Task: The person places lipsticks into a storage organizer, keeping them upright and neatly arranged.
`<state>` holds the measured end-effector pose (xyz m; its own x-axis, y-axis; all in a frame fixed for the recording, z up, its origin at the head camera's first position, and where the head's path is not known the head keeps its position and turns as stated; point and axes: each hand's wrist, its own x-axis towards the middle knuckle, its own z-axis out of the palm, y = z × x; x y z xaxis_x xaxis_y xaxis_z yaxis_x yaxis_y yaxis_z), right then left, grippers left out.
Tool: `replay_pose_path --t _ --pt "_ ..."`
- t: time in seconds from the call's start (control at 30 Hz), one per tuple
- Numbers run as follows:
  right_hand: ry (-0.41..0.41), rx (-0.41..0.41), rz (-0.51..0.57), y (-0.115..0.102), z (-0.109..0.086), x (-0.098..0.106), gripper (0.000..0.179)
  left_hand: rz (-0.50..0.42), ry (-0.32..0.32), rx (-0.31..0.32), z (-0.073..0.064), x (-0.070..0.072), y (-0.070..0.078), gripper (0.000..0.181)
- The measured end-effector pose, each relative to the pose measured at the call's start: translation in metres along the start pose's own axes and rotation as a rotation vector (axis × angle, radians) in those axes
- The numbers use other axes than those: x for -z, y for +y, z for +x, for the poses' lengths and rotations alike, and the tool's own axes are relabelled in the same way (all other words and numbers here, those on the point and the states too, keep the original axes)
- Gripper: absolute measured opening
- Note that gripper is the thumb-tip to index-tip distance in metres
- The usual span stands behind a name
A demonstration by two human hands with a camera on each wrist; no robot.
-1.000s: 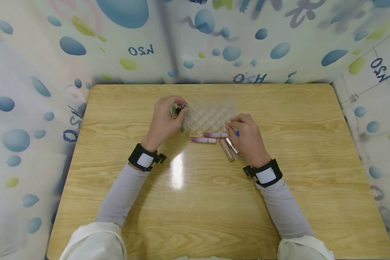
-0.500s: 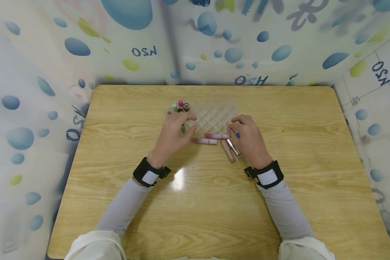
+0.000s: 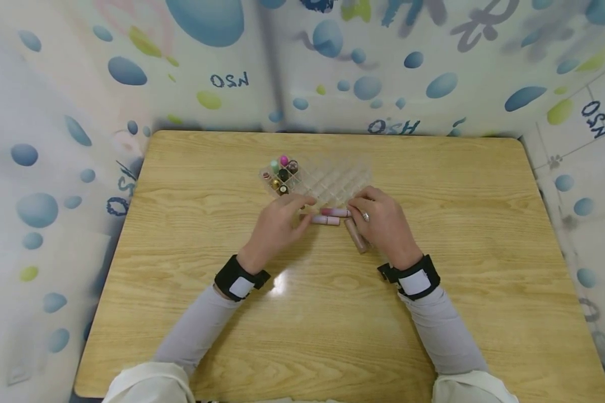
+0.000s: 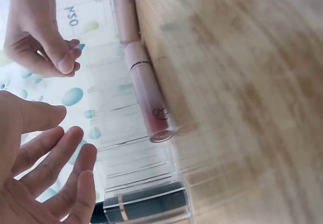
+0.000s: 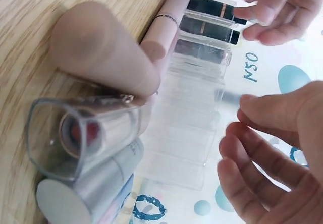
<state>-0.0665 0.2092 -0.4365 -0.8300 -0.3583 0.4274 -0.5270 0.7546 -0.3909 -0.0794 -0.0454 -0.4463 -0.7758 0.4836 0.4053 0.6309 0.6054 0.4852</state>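
My left hand (image 3: 279, 224) hovers at the front of a clear compartment organizer (image 3: 335, 176), its fingers spread loosely with nothing between them. Just beside its fingertips lie two pink lip gloss tubes, the nearer tube (image 3: 326, 220) and the farther tube (image 3: 336, 212). My right hand (image 3: 385, 226) is over the organizer's right front corner; in the right wrist view its thumb and fingers are relaxed, with no item in them. Beneath it are a taupe tube (image 5: 103, 47), a clear-capped lipstick (image 5: 86, 133) and a silver-grey tube (image 5: 101, 178), partly hidden in the head view.
Several lipsticks and coloured caps (image 3: 283, 174) stand in the left compartments of the organizer. The wooden table (image 3: 302, 336) stretches toward my body. A patterned wall covering (image 3: 383, 67) rises behind the table's far edge.
My left hand has come away from the left compartments, moving right and nearer to the lip gloss tubes. My right hand has shifted slightly, now covering more of the lipstick under it.
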Motion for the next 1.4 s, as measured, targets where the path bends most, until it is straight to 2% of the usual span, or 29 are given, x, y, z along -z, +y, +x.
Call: replay_pose_path --t 0.1,0.23,0.33,0.43,0.67,0.97,1.2,1.4 --pt "-0.046 -0.008 0.029 -0.003 -0.001 0.001 0.015 0.032 -0.049 0.009 -0.001 -0.005 0.001 0.025" --pt "-0.161 -0.026 0.091 -0.008 -0.001 0.002 0.015 0.082 -0.107 -0.009 -0.002 -0.011 0.0 0.02" --pt "-0.256 -0.044 0.118 -0.011 0.0 0.002 0.015 0.142 -0.129 -0.042 -0.002 -0.017 -0.003 0.015" --pt "-0.303 -0.055 0.125 -0.012 0.0 0.001 0.015 0.178 -0.143 -0.063 -0.002 -0.021 -0.005 0.012" --pt "-0.325 -0.055 0.129 -0.012 -0.001 -0.001 0.013 0.188 -0.173 -0.038 -0.005 -0.026 -0.004 0.011" --pt "-0.339 -0.039 0.136 -0.01 -0.001 -0.002 0.011 0.184 -0.255 0.006 -0.003 -0.025 -0.003 0.014" --pt "-0.356 -0.086 0.163 -0.011 -0.002 -0.003 0.019 0.129 -0.244 0.0 -0.004 -0.023 -0.002 0.016" --pt "-0.373 -0.089 0.154 -0.011 -0.002 -0.001 0.022 0.05 -0.24 -0.01 -0.006 -0.021 0.002 0.016"
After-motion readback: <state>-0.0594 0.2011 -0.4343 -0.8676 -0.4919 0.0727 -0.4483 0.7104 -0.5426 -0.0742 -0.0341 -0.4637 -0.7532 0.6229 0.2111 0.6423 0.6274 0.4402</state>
